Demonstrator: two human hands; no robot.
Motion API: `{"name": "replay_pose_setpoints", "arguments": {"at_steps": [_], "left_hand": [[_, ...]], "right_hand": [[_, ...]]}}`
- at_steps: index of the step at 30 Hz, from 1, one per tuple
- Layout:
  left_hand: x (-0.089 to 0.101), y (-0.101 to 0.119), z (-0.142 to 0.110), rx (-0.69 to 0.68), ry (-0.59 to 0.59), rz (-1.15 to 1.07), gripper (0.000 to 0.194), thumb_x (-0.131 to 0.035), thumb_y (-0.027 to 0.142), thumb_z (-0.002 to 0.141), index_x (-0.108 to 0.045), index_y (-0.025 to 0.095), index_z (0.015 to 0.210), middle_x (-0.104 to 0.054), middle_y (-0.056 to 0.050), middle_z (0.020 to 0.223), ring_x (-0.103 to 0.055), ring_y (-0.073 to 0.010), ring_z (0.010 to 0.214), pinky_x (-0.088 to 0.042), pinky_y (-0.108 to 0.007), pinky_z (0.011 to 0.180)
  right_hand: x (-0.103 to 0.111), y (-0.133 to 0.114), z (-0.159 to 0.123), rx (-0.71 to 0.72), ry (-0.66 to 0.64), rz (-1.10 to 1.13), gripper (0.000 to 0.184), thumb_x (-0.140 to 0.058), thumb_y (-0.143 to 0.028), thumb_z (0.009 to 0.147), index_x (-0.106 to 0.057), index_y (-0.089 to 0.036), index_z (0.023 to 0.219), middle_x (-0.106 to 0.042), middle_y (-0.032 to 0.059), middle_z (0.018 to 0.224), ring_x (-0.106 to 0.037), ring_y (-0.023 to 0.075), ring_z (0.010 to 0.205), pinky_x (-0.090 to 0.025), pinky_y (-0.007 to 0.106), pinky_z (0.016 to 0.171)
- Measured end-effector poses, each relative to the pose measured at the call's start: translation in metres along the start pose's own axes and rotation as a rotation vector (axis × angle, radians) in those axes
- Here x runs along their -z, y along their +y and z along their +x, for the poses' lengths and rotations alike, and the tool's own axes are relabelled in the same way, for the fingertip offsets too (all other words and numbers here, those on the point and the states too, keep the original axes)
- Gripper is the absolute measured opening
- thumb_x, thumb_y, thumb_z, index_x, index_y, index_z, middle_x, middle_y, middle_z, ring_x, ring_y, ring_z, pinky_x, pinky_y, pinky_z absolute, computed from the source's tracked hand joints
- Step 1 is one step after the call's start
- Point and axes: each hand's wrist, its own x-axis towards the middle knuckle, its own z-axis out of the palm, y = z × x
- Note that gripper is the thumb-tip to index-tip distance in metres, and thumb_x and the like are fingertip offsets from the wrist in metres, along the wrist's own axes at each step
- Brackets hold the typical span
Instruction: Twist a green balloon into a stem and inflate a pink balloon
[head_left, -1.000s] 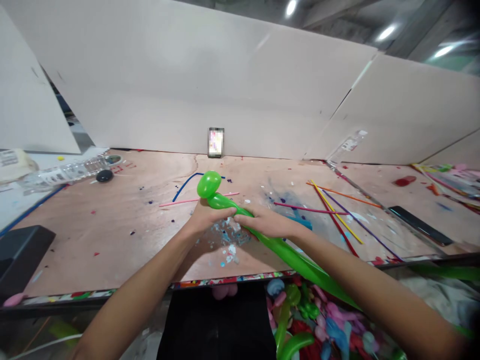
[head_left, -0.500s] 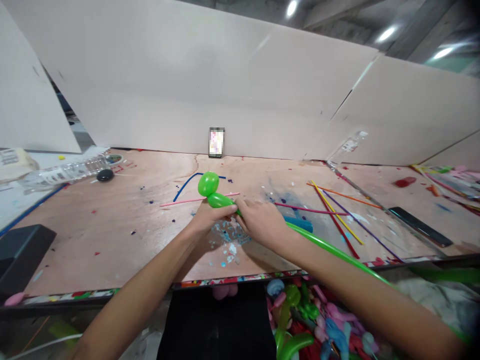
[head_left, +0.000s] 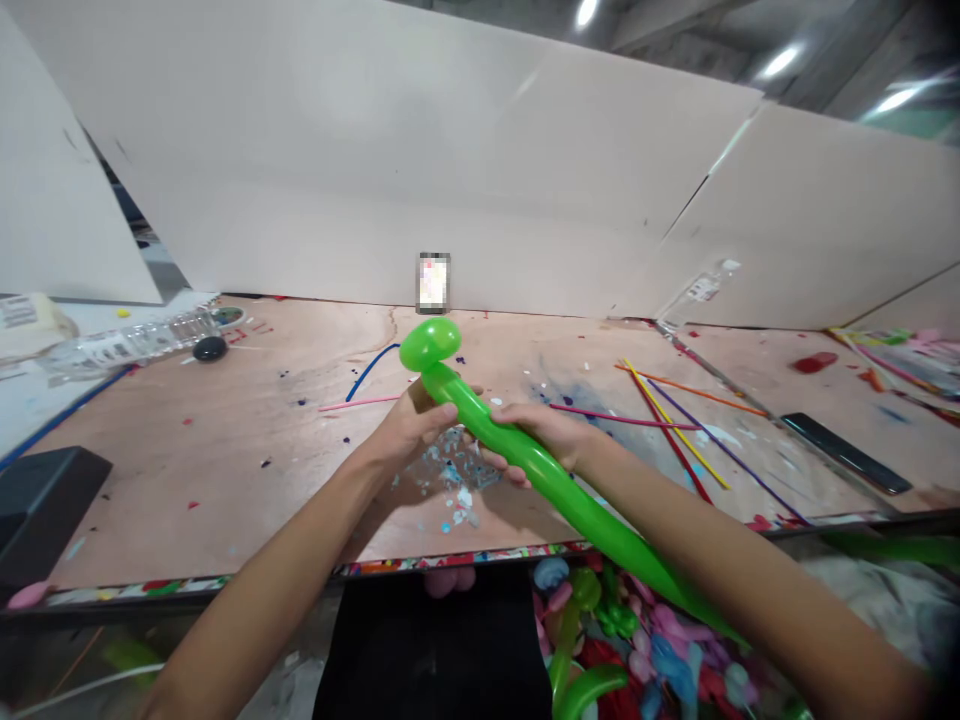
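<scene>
Above the counter (head_left: 225, 450), both hands grip the green balloon (head_left: 517, 455) — left hand (head_left: 420, 420) below its bubble, right hand (head_left: 544, 440) alongside — and a clean twist likely needs firm pinching and slack.

Balloon-craft workstation in a big workshop or industrial hall: scuffed plywood bench (head_left: 225, 480) fenced off by plain white partition boards (head_left: 375, 170), with strip lights (head_left: 772, 62) on a high ceiling above them. Uninflated modelling balloons (head_left: 675, 420) in many colours lie scattered on the bench among burst latex scraps (head_left: 454, 490), and a bin of twisted balloons (head_left: 637, 650) sits under the front edge.
</scene>
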Motion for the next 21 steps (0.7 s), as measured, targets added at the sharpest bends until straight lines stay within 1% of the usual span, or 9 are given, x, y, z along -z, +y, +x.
{"name": "replay_pose_setpoints", "arguments": {"at_steps": [2, 3, 6, 8, 12, 14, 17, 19, 21], "left_hand": [[0.0, -0.001, -0.002, 0.009, -0.032, 0.108, 0.045, -0.084, 0.02, 0.062, -0.064, 0.018, 0.103, -0.07, -0.008, 0.102, -0.066, -0.0206, 0.091, -0.051, -0.031, 0.08], [0.001, -0.002, -0.002, 0.005, -0.045, 0.162, 0.045, -0.084, 0.018, 0.063, -0.063, 0.018, 0.103, -0.07, -0.007, 0.099, -0.066, -0.0195, 0.088, -0.05, -0.029, 0.078], [0.003, -0.004, -0.002, -0.03, -0.062, 0.24, 0.032, -0.08, 0.02, 0.068, -0.063, 0.015, 0.095, -0.068, -0.005, 0.084, -0.064, -0.0156, 0.075, -0.05, -0.026, 0.069], [0.005, -0.005, -0.002, -0.049, -0.053, 0.238, 0.03, -0.079, 0.022, 0.07, -0.064, 0.015, 0.095, -0.068, -0.004, 0.081, -0.064, -0.0152, 0.072, -0.05, -0.026, 0.068], [0.005, -0.006, -0.002, -0.003, -0.061, 0.242, 0.042, -0.08, 0.024, 0.069, -0.065, 0.017, 0.107, -0.07, -0.007, 0.094, -0.065, -0.0176, 0.08, -0.051, -0.029, 0.074], [0.005, -0.007, -0.002, -0.007, -0.02, 0.287, 0.039, -0.08, 0.024, 0.068, -0.067, 0.016, 0.103, -0.071, -0.007, 0.093, -0.065, -0.0179, 0.08, -0.051, -0.028, 0.074], [0.005, -0.009, 0.001, -0.043, 0.113, 0.381, 0.024, -0.08, 0.026, 0.067, -0.07, 0.012, 0.083, -0.07, -0.006, 0.08, -0.064, -0.0173, 0.074, -0.049, -0.027, 0.07], [0.006, -0.012, 0.004, -0.047, 0.195, 0.409, 0.022, -0.081, 0.028, 0.065, -0.07, 0.012, 0.075, -0.07, -0.006, 0.076, -0.063, -0.0174, 0.071, -0.048, -0.027, 0.067], [0.008, -0.015, 0.007, -0.045, 0.269, 0.401, 0.025, -0.082, 0.029, 0.062, -0.07, 0.012, 0.074, -0.07, -0.006, 0.077, -0.063, -0.0175, 0.07, -0.048, -0.027, 0.066]], "right_hand": [[-0.001, 0.002, 0.004, -0.004, -0.046, 0.074, 0.032, -0.05, -0.046, 0.081, -0.05, -0.017, 0.097, -0.057, -0.0009, 0.064, -0.053, 0.0114, 0.046, -0.042, 0.022, 0.042], [-0.002, 0.002, 0.005, 0.001, -0.064, 0.083, 0.031, -0.048, -0.045, 0.081, -0.049, -0.017, 0.096, -0.058, -0.0002, 0.064, -0.053, 0.0116, 0.046, -0.043, 0.022, 0.042], [-0.002, 0.003, 0.007, 0.002, -0.097, 0.05, 0.034, -0.044, -0.046, 0.081, -0.05, -0.016, 0.094, -0.061, 0.0033, 0.064, -0.056, 0.0142, 0.051, -0.047, 0.024, 0.046], [-0.001, 0.003, 0.007, -0.001, -0.105, 0.028, 0.035, -0.043, -0.047, 0.08, -0.051, -0.015, 0.092, -0.06, 0.0034, 0.061, -0.055, 0.0145, 0.049, -0.047, 0.025, 0.045], [-0.002, 0.005, 0.011, 0.014, -0.057, 0.018, 0.031, -0.045, -0.046, 0.078, -0.049, -0.018, 0.089, -0.054, -0.0017, 0.055, -0.046, 0.0113, 0.041, -0.038, 0.021, 0.038], [-0.006, 0.004, 0.013, 0.022, 0.017, -0.042, 0.027, -0.045, -0.045, 0.081, -0.048, -0.019, 0.087, -0.051, -0.0029, 0.056, -0.044, 0.0102, 0.042, -0.036, 0.02, 0.038], [-0.012, -0.002, 0.015, 0.053, 0.213, -0.303, 0.026, -0.04, -0.043, 0.088, -0.048, -0.02, 0.08, -0.051, -0.0016, 0.06, -0.047, 0.0111, 0.047, -0.039, 0.023, 0.043], [-0.016, -0.007, 0.016, 0.138, 0.349, -0.594, 0.026, -0.036, -0.039, 0.092, -0.049, -0.02, 0.08, -0.055, 0.0004, 0.066, -0.052, 0.0136, 0.055, -0.043, 0.026, 0.051], [-0.021, -0.011, 0.019, 0.256, 0.47, -0.935, 0.024, -0.032, -0.032, 0.094, -0.051, -0.02, 0.084, -0.06, 0.003, 0.074, -0.057, 0.0166, 0.067, -0.045, 0.029, 0.063]]}}
